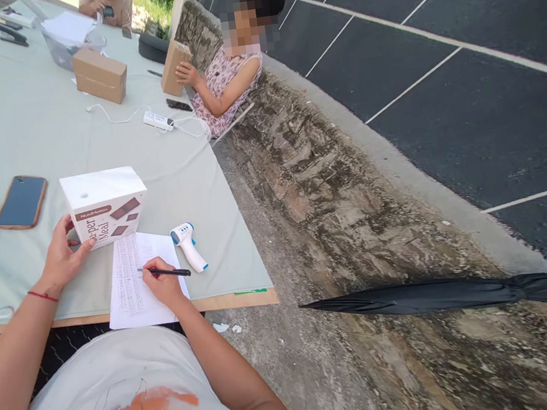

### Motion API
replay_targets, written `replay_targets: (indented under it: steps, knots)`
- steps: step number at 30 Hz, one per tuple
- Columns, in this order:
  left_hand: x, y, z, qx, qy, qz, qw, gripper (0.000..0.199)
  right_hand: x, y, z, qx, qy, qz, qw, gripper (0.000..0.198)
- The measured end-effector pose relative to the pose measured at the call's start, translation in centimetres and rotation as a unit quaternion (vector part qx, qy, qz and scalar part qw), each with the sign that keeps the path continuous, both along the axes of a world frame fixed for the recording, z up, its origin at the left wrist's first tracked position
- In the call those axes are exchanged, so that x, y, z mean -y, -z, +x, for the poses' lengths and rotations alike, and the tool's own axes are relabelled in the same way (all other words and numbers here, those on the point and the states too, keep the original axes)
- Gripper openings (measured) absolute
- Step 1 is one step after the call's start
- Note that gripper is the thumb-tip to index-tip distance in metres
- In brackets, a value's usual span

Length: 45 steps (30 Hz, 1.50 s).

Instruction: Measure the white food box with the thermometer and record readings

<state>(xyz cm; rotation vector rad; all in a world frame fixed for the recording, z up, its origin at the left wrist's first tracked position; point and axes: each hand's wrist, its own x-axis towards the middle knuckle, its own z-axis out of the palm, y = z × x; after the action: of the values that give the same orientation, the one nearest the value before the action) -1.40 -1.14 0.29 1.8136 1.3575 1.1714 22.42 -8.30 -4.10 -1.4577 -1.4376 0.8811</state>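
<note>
My left hand [64, 255] grips the lower left corner of a white and brown carton box [105, 193], printed "NutriMotion", which stands on the table. Held in my right hand [162, 284] is a black pen [171, 271], its tip over a sheet of paper [148, 302] filled with rows of small writing. The paper lies at the table's front edge, just in front of the box. Beside it, to the right, rests a white and blue infrared thermometer [189, 248]. A phone [22, 202] in a brown-edged case lies left of the box.
The pale-covered table [1, 126] also bears a brown cardboard box [100, 74], a plastic bin [65, 41], a power strip [158, 120] and a stapler [12, 35]. A seated person [227, 80] at the right edge holds another cardboard box [176, 68]. A folded black umbrella [417, 299] lies at right.
</note>
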Motion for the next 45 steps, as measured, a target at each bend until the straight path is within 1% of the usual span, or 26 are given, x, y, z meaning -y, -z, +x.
replay_targets:
  steps: [10, 16, 28, 34, 38, 45]
  knots:
    - [0.09, -0.03, 0.03, -0.005, -0.002, 0.003, 1.0, 0.071, -0.01, 0.09, 0.14, -0.012, 0.004, 0.013, 1.0, 0.01]
    - [0.12, -0.11, 0.05, 0.002, 0.003, -0.002, 1.0, 0.07, -0.1, 0.19, 0.24, -0.036, 0.021, 0.021, 0.999, 0.01]
    - [0.15, -0.22, 0.03, -0.001, 0.004, 0.0, 1.0, 0.07, -0.03, -0.17, 0.08, -0.048, 0.026, 0.013, 0.998, 0.009]
    - [0.16, -0.27, 0.04, 0.0, 0.005, 0.005, 1.0, 0.069, -0.01, -0.11, 0.01, -0.021, 0.04, 0.002, 0.999, 0.007]
    - [0.15, -0.26, 0.04, -0.005, 0.002, 0.004, 1.0, 0.07, 0.02, -0.05, -0.01, -0.005, 0.034, -0.004, 0.999, 0.008]
    - [0.12, -0.14, 0.06, 0.001, 0.001, -0.001, 1.0, 0.071, 0.03, 0.01, 0.04, -0.005, 0.027, -0.004, 1.0, 0.01]
